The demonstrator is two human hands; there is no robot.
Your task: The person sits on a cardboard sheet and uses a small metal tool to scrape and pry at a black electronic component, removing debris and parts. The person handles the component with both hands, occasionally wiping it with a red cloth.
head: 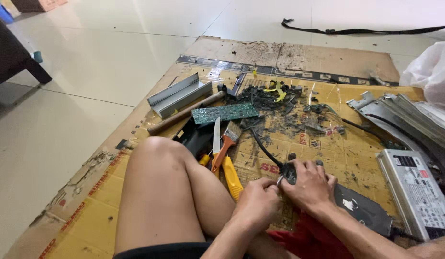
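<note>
Two hands at work low in the frame, over flattened cardboard (323, 153) spread across pale floor tiles. Largest first: cardboard sheet, torn and stained, its near edge cut off by the bottom of the frame. At 3 o'clock, stacked grey metal housings (409, 117) — right end out of view, partly under a white plastic bag (433, 72). At 4 o'clock, silver power supply box (416, 192), lower corner cut off. Bare knee (160, 192) filling 7 o'clock, hiding whatever lies beneath. At 11 o'clock, grey metal channel pieces (179, 95), then a hammer (186, 114) with wooden handle, head hard to make out among debris. Green circuit board (225, 113) near centre; beyond it at 12 o'clock a heap of black scraps (270, 98), single pieces impossible to tell apart. Black strap (366, 29) on the tiles at 1 o'clock. Knife (216, 136), orange-handled brush (227, 141) and yellow-handled tool (232, 177) side by side just left of centre, the tool's tip hidden.

Right hand (308, 184) curled down over a black potted block (356, 208) with a black cable (263, 146) running off toward 11 — gripping or merely pressing, cannot tell. Left hand (256, 201) closed, fingers pinched on a small metal tool (279, 180) at the block's near end; its kind too small to make out.
</note>
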